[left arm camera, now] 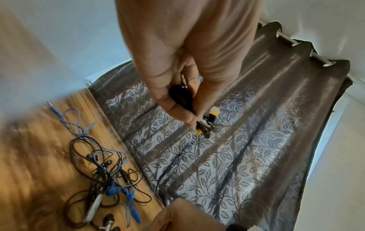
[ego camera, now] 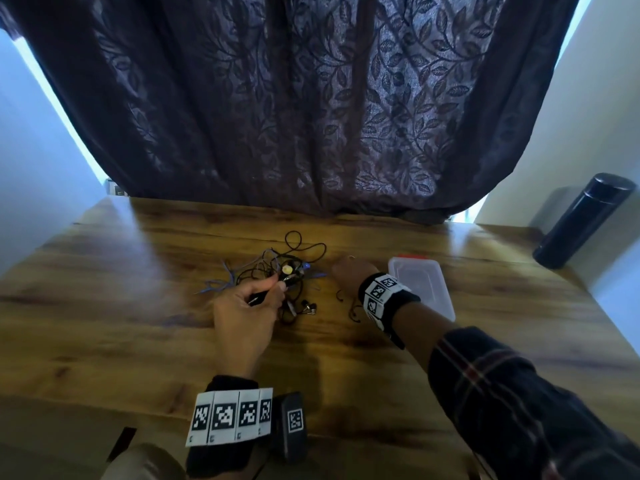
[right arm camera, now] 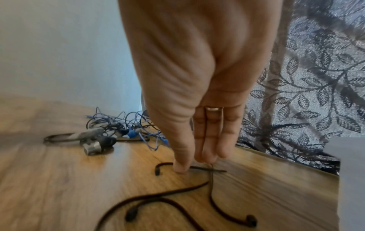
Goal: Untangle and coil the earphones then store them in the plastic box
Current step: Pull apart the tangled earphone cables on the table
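A tangle of black and blue earphones (ego camera: 277, 271) lies mid-table, also seen in the left wrist view as the tangle (left arm camera: 106, 179). My left hand (ego camera: 263, 292) is raised just in front of it and pinches a bunched black earphone cable with yellow and white bits (left arm camera: 205, 123). My right hand (ego camera: 346, 271) reaches down between the tangle and the plastic box (ego camera: 422, 285). Its fingers (right arm camera: 209, 150) are straight, and the thumb tip presses a loose black earphone cable (right arm camera: 201, 168) onto the wood. That cable's earbuds (right arm camera: 250, 221) lie nearer my wrist.
The clear lidded box has a red edge at its far side; its grey wall (right arm camera: 351, 179) stands right of my right hand. A dark flask (ego camera: 581, 220) stands at the back right. A patterned curtain (ego camera: 311, 116) hangs along the table's far edge.
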Available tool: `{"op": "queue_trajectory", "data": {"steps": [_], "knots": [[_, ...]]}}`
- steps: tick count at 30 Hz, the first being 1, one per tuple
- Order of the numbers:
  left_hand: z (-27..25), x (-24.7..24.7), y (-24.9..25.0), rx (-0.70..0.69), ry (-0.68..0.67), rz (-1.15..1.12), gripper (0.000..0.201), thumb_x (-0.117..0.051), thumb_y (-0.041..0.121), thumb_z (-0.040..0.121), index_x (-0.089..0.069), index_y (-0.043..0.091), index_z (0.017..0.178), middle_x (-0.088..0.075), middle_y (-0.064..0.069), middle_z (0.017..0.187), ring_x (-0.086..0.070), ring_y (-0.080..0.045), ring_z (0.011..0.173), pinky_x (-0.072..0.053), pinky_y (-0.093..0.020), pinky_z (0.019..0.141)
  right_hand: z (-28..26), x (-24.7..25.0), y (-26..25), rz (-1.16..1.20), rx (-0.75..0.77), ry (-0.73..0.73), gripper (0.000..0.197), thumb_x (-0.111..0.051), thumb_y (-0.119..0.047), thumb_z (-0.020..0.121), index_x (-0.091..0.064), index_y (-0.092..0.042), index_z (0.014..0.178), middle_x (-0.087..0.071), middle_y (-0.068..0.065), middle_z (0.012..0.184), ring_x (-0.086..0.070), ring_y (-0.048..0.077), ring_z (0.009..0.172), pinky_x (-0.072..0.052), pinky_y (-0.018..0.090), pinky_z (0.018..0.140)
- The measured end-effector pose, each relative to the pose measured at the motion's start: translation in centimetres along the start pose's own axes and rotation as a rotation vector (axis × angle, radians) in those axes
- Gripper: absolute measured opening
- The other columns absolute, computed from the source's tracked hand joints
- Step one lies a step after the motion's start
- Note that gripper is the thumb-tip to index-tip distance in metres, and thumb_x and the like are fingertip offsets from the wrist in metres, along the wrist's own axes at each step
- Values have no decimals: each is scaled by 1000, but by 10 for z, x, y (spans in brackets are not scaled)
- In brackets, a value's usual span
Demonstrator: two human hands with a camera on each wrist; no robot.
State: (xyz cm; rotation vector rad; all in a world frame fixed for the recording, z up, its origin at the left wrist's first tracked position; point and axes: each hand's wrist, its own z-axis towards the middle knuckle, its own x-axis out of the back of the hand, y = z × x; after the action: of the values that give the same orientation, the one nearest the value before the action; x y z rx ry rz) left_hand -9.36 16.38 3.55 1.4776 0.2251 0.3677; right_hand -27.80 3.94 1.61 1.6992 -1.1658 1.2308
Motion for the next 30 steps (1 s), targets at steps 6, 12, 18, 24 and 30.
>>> {"op": "queue_trajectory", "data": {"steps": [6,12,18,24,30], "knots": [[10,5,-1,12,5,-39,14,-77,14,84,-77,12,98,-76,11,91,-72,-7,94,-56,-36,92,5,2,-2,-34,15,-53,32,-34,0,104,-54,3,128,-55,20,134,-55,36,123,-50,46,94],[15,6,0,28,-28,-73,10,-76,15,84,-77,21,92,-78,9,97,-71,-8,101,-56,-43,97,6,14,14,194,48,56,21,-48,-13,98,-66,-11,109,-64,13,118,-61,34,109,-53,42,89],[15,10,3,-13,-47,-151,13,-76,9,83,-76,22,86,-79,4,97,-73,-14,99,-58,-32,86,-18,35,9,835,-38,596,2,-70,-17,90,-72,-17,89,-71,-6,84,-63,5,75,-50,18,70],[13,10,10,-25,-66,-200,12,-74,2,83,-75,13,86,-78,-11,96,-71,-10,76,-55,-20,69,-42,36,-50,1584,142,313,13,-70,-10,91,-76,-21,97,-77,-7,91,-72,1,81,-57,19,71],[15,22,13,12,-19,-321,15,-76,2,79,-76,9,92,-76,-11,81,-67,-13,72,-55,-24,69,-34,32,-68,1737,252,150,25,-69,-2,89,-73,-5,114,-75,11,114,-69,29,111,-56,44,96]]}}
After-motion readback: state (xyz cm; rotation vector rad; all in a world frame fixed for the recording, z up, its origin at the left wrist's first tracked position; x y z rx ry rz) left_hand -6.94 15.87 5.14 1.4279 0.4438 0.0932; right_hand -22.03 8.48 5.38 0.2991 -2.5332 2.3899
